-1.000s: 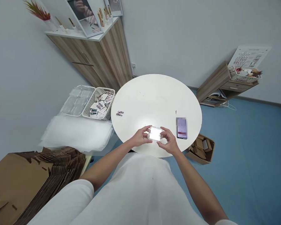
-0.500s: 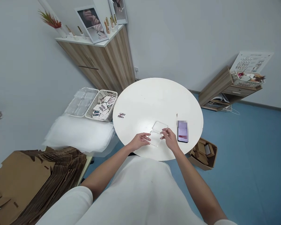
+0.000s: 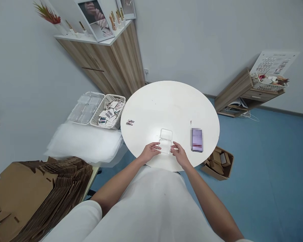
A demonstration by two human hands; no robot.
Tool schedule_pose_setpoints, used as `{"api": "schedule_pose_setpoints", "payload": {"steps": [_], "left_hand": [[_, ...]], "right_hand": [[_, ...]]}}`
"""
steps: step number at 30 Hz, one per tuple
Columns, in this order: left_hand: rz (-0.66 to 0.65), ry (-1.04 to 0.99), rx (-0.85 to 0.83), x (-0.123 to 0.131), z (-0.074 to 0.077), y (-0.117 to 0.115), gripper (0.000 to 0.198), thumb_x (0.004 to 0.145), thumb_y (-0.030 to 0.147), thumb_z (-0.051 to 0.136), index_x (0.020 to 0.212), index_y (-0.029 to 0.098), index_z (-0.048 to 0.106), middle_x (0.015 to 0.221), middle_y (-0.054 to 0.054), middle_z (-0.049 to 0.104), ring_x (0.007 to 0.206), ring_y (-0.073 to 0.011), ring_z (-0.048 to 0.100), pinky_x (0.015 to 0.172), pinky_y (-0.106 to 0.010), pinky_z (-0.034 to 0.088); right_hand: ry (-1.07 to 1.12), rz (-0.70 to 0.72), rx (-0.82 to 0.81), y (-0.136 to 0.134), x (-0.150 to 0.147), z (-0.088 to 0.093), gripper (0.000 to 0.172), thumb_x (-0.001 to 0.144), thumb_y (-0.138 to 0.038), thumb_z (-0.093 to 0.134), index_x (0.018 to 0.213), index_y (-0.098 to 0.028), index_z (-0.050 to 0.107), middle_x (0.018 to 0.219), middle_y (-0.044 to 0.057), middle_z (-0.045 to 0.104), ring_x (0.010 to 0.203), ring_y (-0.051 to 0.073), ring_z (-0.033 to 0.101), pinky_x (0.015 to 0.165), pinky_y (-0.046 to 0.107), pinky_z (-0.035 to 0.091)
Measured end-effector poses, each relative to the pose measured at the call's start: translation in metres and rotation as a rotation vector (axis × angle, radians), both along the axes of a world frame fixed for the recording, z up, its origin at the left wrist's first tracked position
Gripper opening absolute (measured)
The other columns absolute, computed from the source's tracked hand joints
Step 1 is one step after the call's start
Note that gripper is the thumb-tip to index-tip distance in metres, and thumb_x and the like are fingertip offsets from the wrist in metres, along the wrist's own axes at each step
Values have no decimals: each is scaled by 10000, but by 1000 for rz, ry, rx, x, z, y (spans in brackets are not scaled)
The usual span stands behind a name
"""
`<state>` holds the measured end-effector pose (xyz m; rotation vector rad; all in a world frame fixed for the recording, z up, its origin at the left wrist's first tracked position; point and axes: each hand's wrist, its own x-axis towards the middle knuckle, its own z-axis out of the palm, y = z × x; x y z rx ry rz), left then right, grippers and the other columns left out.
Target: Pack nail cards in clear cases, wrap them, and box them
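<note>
White and round, the worktop [image 3: 166, 101] is now carrying the clear plastic case [image 3: 165, 141], lying opened flat near its front edge (a second ago it was raised and shut). The left hand [image 3: 150, 153] and right hand [image 3: 179, 155] are lightly pinching its near half by the sides, fingers half curled.

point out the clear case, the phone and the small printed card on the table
clear case [image 3: 166, 135]: head view, on its opened lid
phone [image 3: 197, 139]: head view, middle of its screen
small printed card [image 3: 129, 122]: head view, its centre
</note>
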<state>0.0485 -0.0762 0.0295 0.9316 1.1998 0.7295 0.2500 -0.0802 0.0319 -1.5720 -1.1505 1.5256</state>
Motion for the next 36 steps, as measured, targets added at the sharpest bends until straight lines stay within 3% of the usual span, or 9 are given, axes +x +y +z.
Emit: {"api": "schedule_pose_setpoints", "payload": {"steps": [5, 14, 18, 22, 28, 32, 36], "left_hand": [[32, 76, -33, -2, -19, 0, 522, 650, 200, 684, 1115, 185, 449, 941, -66, 625, 728, -121, 607, 753, -323, 464], [24, 260, 52, 1, -54, 4, 420, 699, 129, 580, 1102, 157, 466, 903, -54, 594, 765, -116, 565, 779, -312, 457], [43, 334, 79, 1, -63, 4, 408, 671, 97, 581, 1069, 156, 507, 991, -70, 568, 820, -131, 548, 812, -315, 438], [77, 409, 59, 0, -69, 8, 419, 649, 92, 591, 1060, 157, 540, 1012, -73, 554, 866, -142, 529, 845, -313, 409], [6, 380, 22, 2, -69, 15, 413, 641, 112, 590, 1050, 161, 559, 989, -67, 573, 873, -160, 524, 844, -319, 390], [46, 461, -51, 4, -62, 8, 477, 660, 170, 599, 1127, 169, 505, 1096, -91, 525, 935, -178, 508, 836, -306, 387], [63, 464, -144, 6, -60, -2, 515, 693, 211, 589, 1186, 163, 452, 1119, -103, 508, 907, -167, 526, 822, -302, 403]], "right_hand": [[11, 83, -31, -15, -14, -17, 586, 698, -409, 580, 1240, -251, 423, 1116, 63, 498, 854, 160, 554, 763, 346, 475], [-97, 109, -49, -13, -22, -42, 632, 659, -424, 602, 1246, -280, 415, 1072, 48, 475, 845, 167, 537, 818, 373, 459], [-136, 111, -66, -11, -23, -52, 635, 651, -438, 599, 1236, -274, 417, 1016, 37, 469, 790, 152, 524, 788, 350, 465], [-147, 110, -80, -6, -25, -56, 599, 628, -418, 620, 1182, -257, 458, 956, 28, 480, 699, 136, 510, 712, 327, 477], [-199, 180, -60, 2, -26, -55, 373, 655, -391, 580, 996, -245, 538, 888, 13, 485, 631, 123, 482, 655, 317, 459], [-257, 138, -123, -5, -24, -57, 512, 638, -389, 592, 1117, -234, 499, 901, 32, 513, 644, 144, 516, 649, 324, 451], [-156, 116, -260, -12, -19, -58, 675, 666, -400, 571, 1283, -224, 362, 975, 46, 547, 715, 156, 571, 692, 319, 460]]}}
